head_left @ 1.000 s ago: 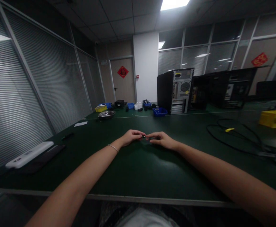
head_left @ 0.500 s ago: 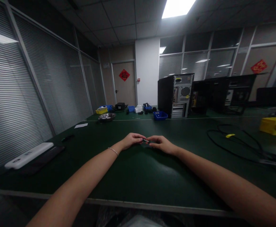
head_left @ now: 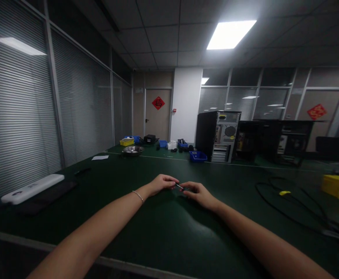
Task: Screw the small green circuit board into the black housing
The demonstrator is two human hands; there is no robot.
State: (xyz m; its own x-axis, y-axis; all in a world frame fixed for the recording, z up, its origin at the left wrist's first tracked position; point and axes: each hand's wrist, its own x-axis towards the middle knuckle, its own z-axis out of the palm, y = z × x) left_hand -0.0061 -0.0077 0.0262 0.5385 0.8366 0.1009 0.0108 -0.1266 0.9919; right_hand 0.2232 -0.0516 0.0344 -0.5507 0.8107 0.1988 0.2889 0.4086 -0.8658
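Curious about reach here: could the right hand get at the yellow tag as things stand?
Probably yes: green tabletop lies between the right hand and the yellow tag. But that hand seems to grip a slim item, so it may need freeing first.

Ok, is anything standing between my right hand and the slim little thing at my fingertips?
Nothing visible. The right hand is at one end of the slim object, the left hand at the other; the blue bin stands beyond both, not between.
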